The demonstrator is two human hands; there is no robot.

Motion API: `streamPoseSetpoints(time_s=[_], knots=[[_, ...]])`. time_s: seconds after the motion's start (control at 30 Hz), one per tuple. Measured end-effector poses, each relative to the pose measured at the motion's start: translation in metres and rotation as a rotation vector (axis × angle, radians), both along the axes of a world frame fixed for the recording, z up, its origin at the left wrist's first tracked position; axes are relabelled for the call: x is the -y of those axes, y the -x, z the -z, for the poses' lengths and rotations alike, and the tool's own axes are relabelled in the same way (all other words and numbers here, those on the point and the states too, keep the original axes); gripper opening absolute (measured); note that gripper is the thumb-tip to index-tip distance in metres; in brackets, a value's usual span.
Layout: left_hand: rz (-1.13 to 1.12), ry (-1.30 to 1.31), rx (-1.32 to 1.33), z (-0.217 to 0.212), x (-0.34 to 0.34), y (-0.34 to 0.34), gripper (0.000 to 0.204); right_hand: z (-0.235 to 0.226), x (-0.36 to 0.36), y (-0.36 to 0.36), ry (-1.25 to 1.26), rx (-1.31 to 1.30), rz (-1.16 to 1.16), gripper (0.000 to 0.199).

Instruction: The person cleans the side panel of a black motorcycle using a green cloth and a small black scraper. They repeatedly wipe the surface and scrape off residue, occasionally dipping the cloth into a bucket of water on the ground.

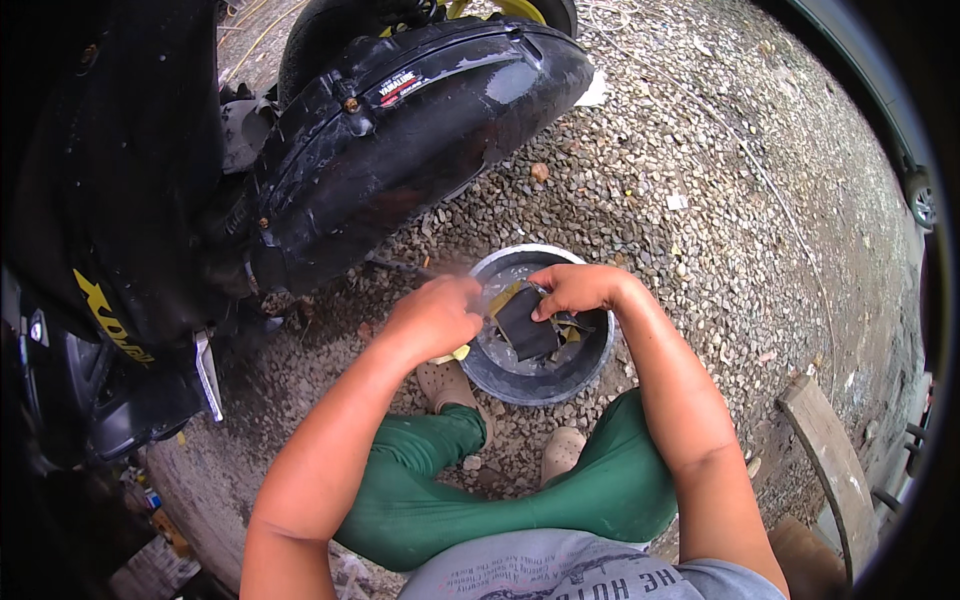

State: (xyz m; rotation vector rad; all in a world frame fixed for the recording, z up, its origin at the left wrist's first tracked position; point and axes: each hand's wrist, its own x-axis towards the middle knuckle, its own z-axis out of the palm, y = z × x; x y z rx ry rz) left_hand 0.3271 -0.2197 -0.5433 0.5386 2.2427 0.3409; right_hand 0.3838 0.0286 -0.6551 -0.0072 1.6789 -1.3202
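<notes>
A round dark basin [535,390] with a pale rim sits on the gravel in front of my feet, with cloudy water in it. Over the basin, my right hand [580,290] grips the upper right edge of a flat, black rectangular piece [527,325] with yellowish edges, thumb on its face. At the basin's left rim, my left hand [435,318] is curled, its fingers partly smeared by motion. A small pale yellow bit [455,354] sticks out below that hand; what it belongs to is hidden.
A black scooter or motorcycle [420,130] with a yellow wheel rim stands close on the left. Loose gravel [680,250] spreads around the basin. To the right lies a wooden plank [830,460]; a vehicle's wheel [922,198] shows at the far right.
</notes>
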Motion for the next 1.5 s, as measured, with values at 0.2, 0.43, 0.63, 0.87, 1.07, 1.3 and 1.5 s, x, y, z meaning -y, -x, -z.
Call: streamPoseSetpoints(time_s=[0.2, 0.43, 0.63, 0.87, 1.07, 1.3, 1.5], knots=[[-0.052, -0.159, 0.191, 0.021, -0.008, -0.007, 0.060, -0.009, 0.002, -0.001, 0.108, -0.008, -0.058, 0.046], [-0.149, -0.175, 0.249, 0.049, 0.010, 0.002, 0.013, 0.000, 0.002, -0.003, -0.025, -0.185, -0.052, 0.065], [-0.305, -0.265, 0.316, 0.033, 0.003, 0.011, 0.009, -0.010, 0.009, -0.001, 0.033, -0.334, 0.028, 0.075], [-0.469, -0.289, 0.365, 0.021, 0.002, 0.023, 0.014, -0.020, -0.001, 0.009, 0.233, -0.114, 0.270, 0.030], [-0.440, -0.356, 0.324, 0.029, 0.014, 0.030, 0.019, -0.029, -0.028, 0.011, 0.226, -0.035, 0.390, 0.026], [0.132, -0.456, -0.380, -0.002, -0.016, -0.002, 0.066, -0.029, -0.028, 0.010, 0.416, 0.221, 0.459, 0.031], [-0.318, -0.447, 0.205, 0.006, -0.014, 0.011, 0.031, -0.042, -0.023, 0.015, 0.417, 0.049, 0.578, 0.045]])
